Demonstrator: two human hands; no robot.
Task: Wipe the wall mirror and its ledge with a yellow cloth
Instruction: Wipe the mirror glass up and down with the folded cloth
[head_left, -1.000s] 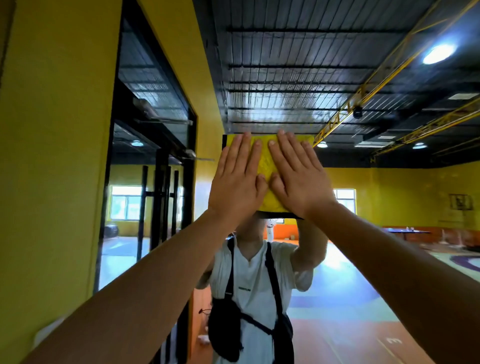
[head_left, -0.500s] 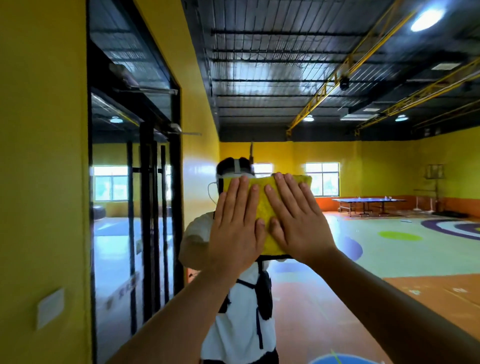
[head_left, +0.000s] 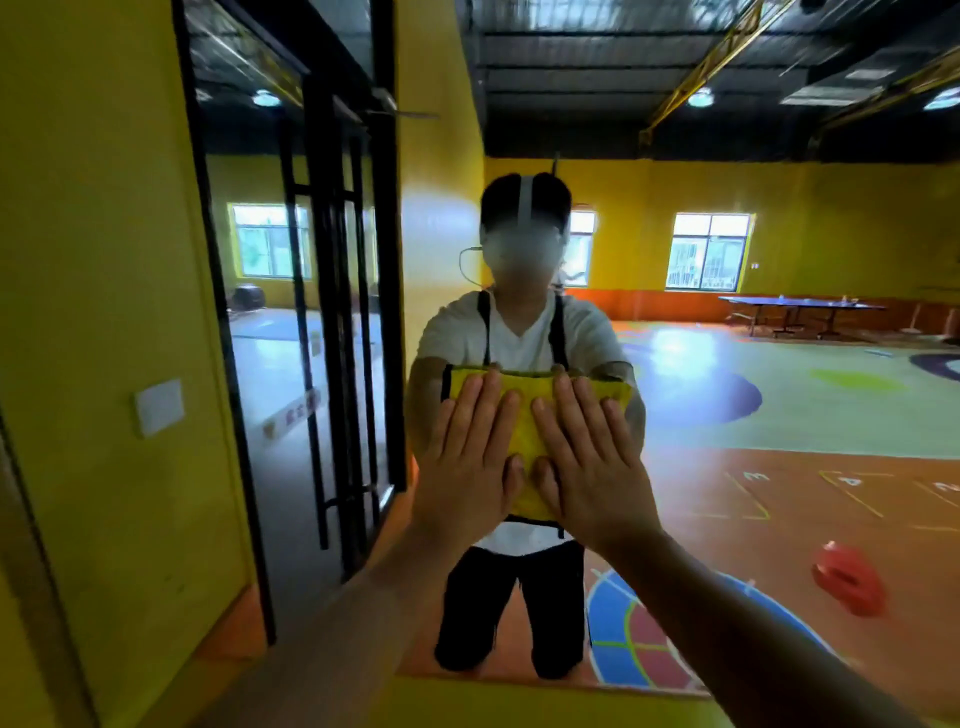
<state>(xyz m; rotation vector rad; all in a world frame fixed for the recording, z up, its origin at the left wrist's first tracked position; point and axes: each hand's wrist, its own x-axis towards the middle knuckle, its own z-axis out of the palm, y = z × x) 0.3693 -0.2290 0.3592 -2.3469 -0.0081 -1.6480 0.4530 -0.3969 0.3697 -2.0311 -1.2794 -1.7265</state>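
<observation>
A folded yellow cloth (head_left: 530, 415) lies flat against the wall mirror (head_left: 753, 364), at chest height of my reflection. My left hand (head_left: 470, 462) presses on the cloth's left half with straight fingers pointing up. My right hand (head_left: 587, 462) presses on the right half the same way, thumbs almost touching. The cloth's lower part is hidden under both palms. The mirror's yellow ledge (head_left: 545, 701) runs along the bottom edge, below my forearms.
A yellow wall (head_left: 104, 260) with a white switch plate (head_left: 158, 406) stands at the left, beside a black-framed glass doorway (head_left: 311, 312). The mirror reflects a sports hall with a table-tennis table (head_left: 800, 312) and a red object (head_left: 849, 577) on the floor.
Both hands have slid the cloth down the mirror, from above head height to chest height of the reflection. The camera view has tilted down with them.
</observation>
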